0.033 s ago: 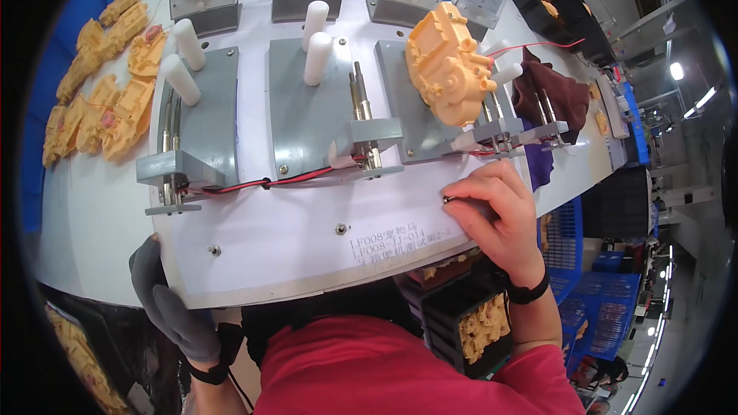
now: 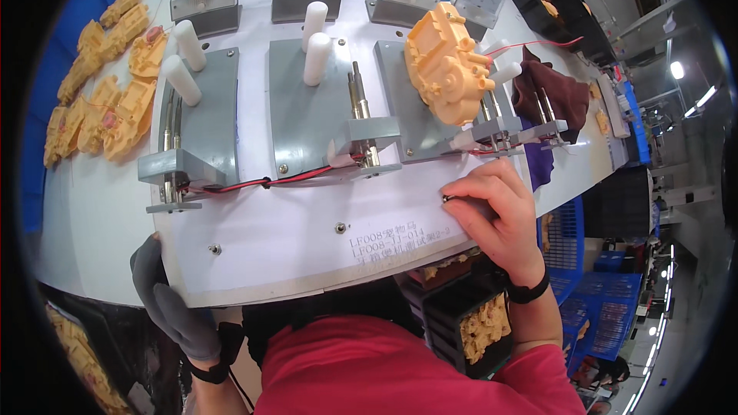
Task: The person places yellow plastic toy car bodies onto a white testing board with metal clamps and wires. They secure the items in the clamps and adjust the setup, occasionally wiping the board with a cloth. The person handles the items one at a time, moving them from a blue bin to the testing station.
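Head view is showing a white test board [image 2: 254,246] with three grey fixtures. At nine o'clock, yellow plastic housings [image 2: 100,100] are lying in a pile beside the first fixture [image 2: 192,131]. At seven o'clock the gloved left hand [image 2: 173,303] is curling loosely over the board's near edge, holding nothing, wrist bent down. At twelve o'clock white pegs [image 2: 315,42] are standing on the middle fixture [image 2: 307,107]. At one o'clock a yellow gearbox [image 2: 446,61] is sitting on the third fixture [image 2: 419,119], its red wire [image 2: 530,44] trailing. At four o'clock the bare right hand [image 2: 492,211] is resting knuckles up, fingertips pinching a small dark button [image 2: 446,199]. Judging by this, testing is underway; the next move probably calls for steady pressure.
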A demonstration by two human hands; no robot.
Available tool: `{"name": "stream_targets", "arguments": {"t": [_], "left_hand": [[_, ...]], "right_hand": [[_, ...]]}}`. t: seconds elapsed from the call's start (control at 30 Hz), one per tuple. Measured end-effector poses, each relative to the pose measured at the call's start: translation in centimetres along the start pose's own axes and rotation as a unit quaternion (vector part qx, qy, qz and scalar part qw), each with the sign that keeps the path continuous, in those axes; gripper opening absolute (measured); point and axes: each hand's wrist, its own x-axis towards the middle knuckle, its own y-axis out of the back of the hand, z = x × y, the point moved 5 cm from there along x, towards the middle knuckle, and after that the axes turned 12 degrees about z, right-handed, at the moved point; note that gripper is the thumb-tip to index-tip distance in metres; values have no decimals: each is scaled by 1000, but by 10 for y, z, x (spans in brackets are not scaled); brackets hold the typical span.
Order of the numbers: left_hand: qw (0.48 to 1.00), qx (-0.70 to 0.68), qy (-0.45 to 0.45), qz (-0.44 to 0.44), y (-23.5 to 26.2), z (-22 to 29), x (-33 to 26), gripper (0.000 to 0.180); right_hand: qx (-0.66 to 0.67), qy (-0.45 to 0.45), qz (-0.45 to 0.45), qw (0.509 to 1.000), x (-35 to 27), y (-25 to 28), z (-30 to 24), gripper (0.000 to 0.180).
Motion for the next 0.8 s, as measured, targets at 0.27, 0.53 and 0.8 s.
{"name": "stream_targets", "arguments": {"t": [0.27,0.53,0.8], "left_hand": [[1000,-2,-8,2,-2,1,1,53],[1000,-3,-1,20,-1,3,0,60],[998,38,-46,35,-11,-6,9,55]], "right_hand": [[20,6,16,1000,0,1,0,21],[50,28,49,997,-1,-3,-3,16],[64,89,105,988,-10,5,11,14]]}}
